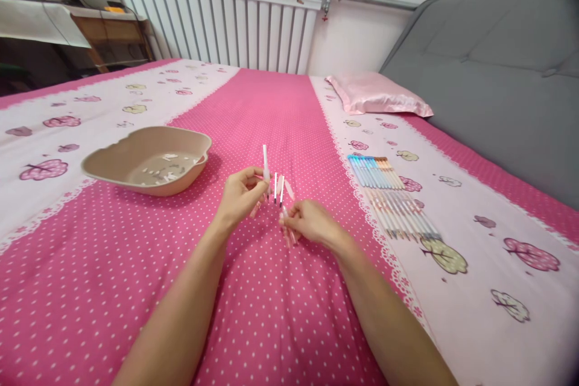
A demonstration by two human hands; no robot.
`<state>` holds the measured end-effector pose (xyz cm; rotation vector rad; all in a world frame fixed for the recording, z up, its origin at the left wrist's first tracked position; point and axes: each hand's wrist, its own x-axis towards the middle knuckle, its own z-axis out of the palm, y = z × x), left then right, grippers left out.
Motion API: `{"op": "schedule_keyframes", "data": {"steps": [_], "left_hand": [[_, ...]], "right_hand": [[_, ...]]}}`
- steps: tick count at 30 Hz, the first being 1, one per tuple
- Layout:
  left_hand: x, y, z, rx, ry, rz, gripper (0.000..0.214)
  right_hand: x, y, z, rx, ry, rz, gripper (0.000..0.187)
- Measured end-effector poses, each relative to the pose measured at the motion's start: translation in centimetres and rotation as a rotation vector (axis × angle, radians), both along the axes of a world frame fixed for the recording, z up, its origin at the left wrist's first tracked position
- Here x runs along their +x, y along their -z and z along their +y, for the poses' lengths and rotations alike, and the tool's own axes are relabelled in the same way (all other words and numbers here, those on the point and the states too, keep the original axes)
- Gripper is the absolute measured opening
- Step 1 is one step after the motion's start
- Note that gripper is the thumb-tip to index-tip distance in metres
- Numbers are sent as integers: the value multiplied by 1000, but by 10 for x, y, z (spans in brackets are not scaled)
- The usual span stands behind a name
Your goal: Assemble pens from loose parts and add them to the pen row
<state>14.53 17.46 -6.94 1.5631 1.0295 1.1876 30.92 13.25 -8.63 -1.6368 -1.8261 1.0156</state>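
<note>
Pens (pixel 277 188): about four, two hands; one tray (pixel 108 160).

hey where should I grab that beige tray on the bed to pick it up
Probably the beige tray by its near rim, coming from above and its right side, closest to the left hand. The raised, flared lip gives fingers an edge to hook; small white pieces lie inside, so keep it level.

Pretty bright and even, soft daylight-ish light with no harsh glare. Only faint shadows under the beige tray (pixel 149 160) and the forearms on the bed (pixel 271 313). Wide-angle lens bends the radiator (pixel 217 30) and headboard (pixel 497 66); corners darken, far left is dim. The thin sticks look slightly blurry.
</note>
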Motion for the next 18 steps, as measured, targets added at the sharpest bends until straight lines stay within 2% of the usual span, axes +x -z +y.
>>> {"op": "schedule_keyframes", "data": {"steps": [4,9,13,18], "left_hand": [[6,2,-3,4,119,45,14],[14,6,-7,-7,278,111,17],[19,5,-13,10,381,245,18],[21,2,-17,30,456,337,15]], "right_hand": [[14,-8,6,56,97,239,21],[24,-29,6,229,323,599,35],[26,-41,1,402,444,676,36],[28,-42,0,458,453,741,31]]}}
